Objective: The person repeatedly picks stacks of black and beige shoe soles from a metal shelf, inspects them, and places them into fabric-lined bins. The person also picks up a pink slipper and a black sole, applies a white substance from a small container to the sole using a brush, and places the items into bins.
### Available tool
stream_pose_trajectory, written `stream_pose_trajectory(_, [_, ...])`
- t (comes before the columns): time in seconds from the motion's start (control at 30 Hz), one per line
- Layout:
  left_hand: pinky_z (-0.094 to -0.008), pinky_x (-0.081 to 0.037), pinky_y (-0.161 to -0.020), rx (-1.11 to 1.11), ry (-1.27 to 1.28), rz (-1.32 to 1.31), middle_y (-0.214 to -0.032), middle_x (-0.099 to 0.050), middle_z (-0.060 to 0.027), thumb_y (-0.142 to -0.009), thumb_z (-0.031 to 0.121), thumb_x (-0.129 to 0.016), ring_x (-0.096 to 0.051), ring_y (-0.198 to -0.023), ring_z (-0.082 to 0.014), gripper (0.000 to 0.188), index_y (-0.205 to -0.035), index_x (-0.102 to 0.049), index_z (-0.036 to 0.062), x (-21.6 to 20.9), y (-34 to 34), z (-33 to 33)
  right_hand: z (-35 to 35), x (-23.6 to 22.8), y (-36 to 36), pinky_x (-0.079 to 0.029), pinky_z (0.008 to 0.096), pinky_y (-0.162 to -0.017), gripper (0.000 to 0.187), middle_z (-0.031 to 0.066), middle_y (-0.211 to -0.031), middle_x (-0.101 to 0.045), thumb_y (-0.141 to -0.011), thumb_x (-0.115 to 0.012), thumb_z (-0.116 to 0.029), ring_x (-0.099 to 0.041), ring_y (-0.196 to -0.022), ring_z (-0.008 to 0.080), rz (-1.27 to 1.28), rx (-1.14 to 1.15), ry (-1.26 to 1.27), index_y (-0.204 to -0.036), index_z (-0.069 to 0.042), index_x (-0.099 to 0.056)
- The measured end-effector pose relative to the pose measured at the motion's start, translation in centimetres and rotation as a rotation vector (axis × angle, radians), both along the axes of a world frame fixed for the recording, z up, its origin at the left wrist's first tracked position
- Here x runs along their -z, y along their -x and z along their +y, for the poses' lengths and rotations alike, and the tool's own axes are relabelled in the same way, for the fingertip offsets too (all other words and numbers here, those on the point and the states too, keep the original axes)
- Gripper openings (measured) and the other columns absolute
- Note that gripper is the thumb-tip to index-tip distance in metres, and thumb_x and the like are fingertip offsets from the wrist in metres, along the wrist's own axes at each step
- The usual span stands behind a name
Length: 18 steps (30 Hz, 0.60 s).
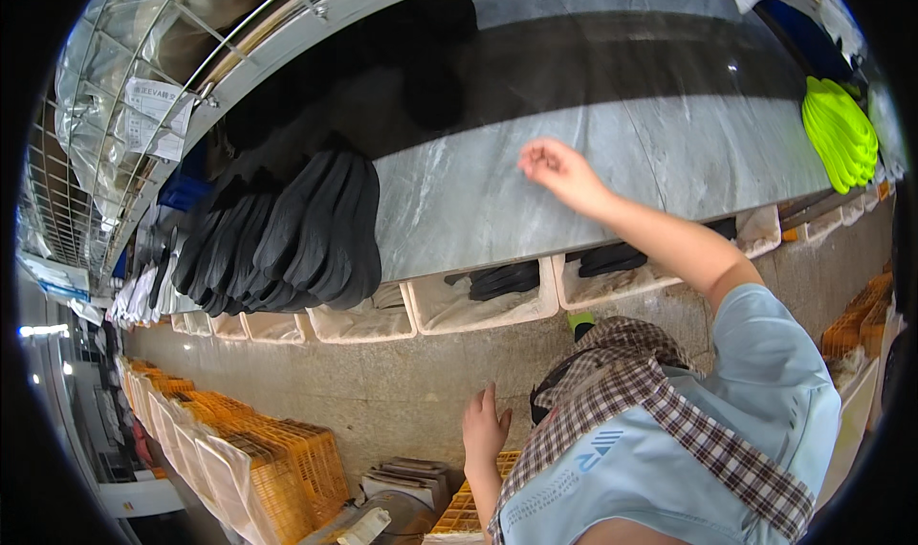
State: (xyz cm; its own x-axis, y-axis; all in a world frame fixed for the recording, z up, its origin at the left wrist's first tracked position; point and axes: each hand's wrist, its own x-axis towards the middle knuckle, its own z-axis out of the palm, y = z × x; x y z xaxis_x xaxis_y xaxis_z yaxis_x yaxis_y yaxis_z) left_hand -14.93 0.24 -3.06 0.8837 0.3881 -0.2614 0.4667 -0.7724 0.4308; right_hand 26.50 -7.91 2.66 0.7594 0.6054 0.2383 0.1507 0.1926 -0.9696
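Right hand (559, 170): raised at about 1 o'clock over the grey marbled worktop (612, 153), fingers loosely curled, grasping nothing that shows; whether the tips touch the surface cannot be told.
Left hand (484, 428): low at 6 o'clock, fingers released and straight, flat against a checked apron, holding nothing.
Black insoles (306, 229): a thick fanned stack at 9 o'clock, soft matte foam shapes, overhanging the worktop's near edge, well apart from the right hand.
Yellow-green insoles (841, 134): a bright fanned stack at 2 o'clock, near the worktop's far end.
Cream bins (488, 301): a row under the worktop edge, smooth plastic; two hold dark pieces, too shadowed to identify.
Orange crates (277, 459): latticed plastic, at 7 o'clock on the floor, some lined with clear bags.
Paper labels (158, 115): white rectangles hanging on a wire rack at 10 o'clock, beside silvery bags.
Hidden: the worktop's far half is in deep shadow.
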Motion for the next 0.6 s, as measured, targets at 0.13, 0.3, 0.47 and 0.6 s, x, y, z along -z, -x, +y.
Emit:
stream_pose_trajectory(0.13, [-0.0459,-0.046,-0.083,-0.067,0.057,0.14,-0.12,-0.053,-0.0156,-0.079,0.026,-0.067,-0.053,-0.104,-0.0362,0.06,-0.132,-0.042,0.013,1.2,-0.2,-1.2,5.6,0.6,-7.9,-0.049,0.0269,-0.079,0.042,0.0108,-0.101,-0.06,-0.081,-0.061,-0.012,-0.059,-0.09,0.0156,0.053,0.077,0.237,-0.119,0.001,-0.049])
stream_pose_trajectory(0.3, [-0.0461,-0.046,-0.083,-0.161,0.152,0.191,-0.121,-0.054,-0.0145,-0.08,0.029,-0.065,-0.055,-0.104,-0.0357,0.06,-0.132,-0.042,0.013,2.7,-0.8,-3.7,13.1,1.1,-12.8,-0.054,0.0279,-0.051,0.058,0.0176,-0.099,-0.061,-0.085,-0.064,-0.032,-0.065,-0.067,0.0209,0.239,0.122,0.608,-0.125,0.005,-0.044])
stream_pose_trajectory(0.47, [-0.0462,-0.046,-0.086,-0.26,0.213,0.219,-0.122,-0.054,-0.0151,-0.081,0.03,-0.064,-0.055,-0.105,-0.0357,0.058,-0.132,-0.043,0.0126,3.6,-1.0,-5.7,16.8,2.3,-16.6,-0.053,0.029,-0.047,0.04,0.0155,-0.09,-0.063,-0.084,-0.062,-0.023,-0.065,-0.062,0.0226,0.018,0.059,0.766,-0.112,0.004,-0.05])
stream_pose_trajectory(0.6, [-0.0456,-0.047,-0.085,-0.3,0.246,0.282,-0.123,-0.053,-0.0156,-0.081,0.03,-0.064,-0.055,-0.106,-0.0358,0.057,-0.131,-0.043,0.0118,4.1,-1.5,-6.3,16.9,2.4,-17.4,-0.048,0.0295,-0.043,0.036,0.0123,-0.082,-0.061,-0.084,-0.059,-0.021,-0.06,-0.057,0.02,0.165,0.099,0.657,-0.113,0.0,-0.051])
